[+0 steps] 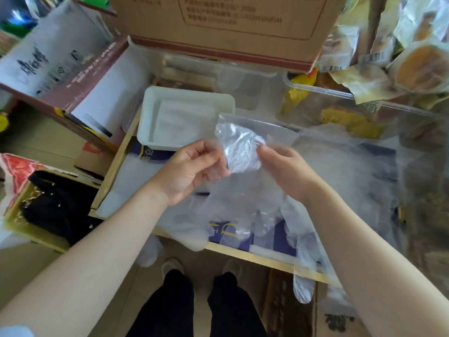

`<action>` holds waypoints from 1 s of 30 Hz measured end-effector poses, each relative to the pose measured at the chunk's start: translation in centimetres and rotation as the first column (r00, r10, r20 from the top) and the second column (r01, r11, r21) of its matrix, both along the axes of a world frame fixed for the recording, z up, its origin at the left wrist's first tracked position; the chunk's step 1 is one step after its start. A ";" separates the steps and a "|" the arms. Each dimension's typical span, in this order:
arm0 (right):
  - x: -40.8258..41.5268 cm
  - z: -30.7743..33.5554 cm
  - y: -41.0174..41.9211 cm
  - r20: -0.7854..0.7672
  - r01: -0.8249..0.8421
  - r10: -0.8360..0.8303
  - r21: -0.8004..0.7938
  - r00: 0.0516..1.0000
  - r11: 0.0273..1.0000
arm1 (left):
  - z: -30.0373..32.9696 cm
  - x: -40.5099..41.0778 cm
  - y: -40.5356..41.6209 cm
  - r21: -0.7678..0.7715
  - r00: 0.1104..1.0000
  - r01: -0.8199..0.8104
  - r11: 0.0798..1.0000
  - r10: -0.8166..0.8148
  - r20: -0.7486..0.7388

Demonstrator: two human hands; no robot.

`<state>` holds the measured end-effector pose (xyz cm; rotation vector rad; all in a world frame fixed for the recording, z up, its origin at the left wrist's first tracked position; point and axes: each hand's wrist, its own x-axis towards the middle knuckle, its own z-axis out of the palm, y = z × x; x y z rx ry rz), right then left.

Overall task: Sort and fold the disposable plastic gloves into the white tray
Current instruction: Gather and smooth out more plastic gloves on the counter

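Seen from above, at a cluttered low wooden-edged table (228, 251). Held up over the table's middle: one thin, clear, crinkled disposable plastic glove (239, 152), pinched between both hands. Left hand (194, 169) curled, thumb and fingertips gripping the glove's left edge. Right hand (284, 166) curled too, fingertips pinching the right edge. Glove's lower part hanging down toward the near edge, its finger ends blurred into more loose clear plastic gloves (301, 271) draped over that near edge.

Beyond the left hand, toward the table's far left corner: a shallow white rectangular plastic tray (148, 117), already holding what looked like a flat, pale folded stack (184, 117). Behind it, a large brown cardboard box (218, 32); at far right, clear plastic tubs (340, 98) of wrapped goods.

Step in hand, as judged: folding, glove half-gathered, not yet flat. Next move likely needing a neat crease, then a short carry forward and left, into the tray, onto the stack.
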<state>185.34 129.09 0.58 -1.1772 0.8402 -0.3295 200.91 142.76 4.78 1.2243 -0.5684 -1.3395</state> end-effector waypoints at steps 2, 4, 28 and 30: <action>1.3 0.5 0.3 -0.011 0.067 -0.069 -0.114 0.998 0.991 | -0.1 0.3 1.1 0.072 0.996 -0.090 0.993 0.088 0.033; 2.5 1.4 0.5 -0.039 0.146 -0.158 -0.219 0.987 0.965 | -0.4 0.9 2.5 0.177 0.978 -0.198 0.964 0.184 0.093; 13.1 1.6 6.8 -0.634 -0.695 0.469 -0.157 0.616 0.701 | -2.9 9.1 14.8 0.455 0.890 -0.243 0.857 0.011 0.456; 13.5 0.0 7.6 -0.756 -0.694 0.229 -0.377 0.613 0.614 | -3.4 9.6 15.3 0.501 0.859 -0.198 0.842 -0.097 0.503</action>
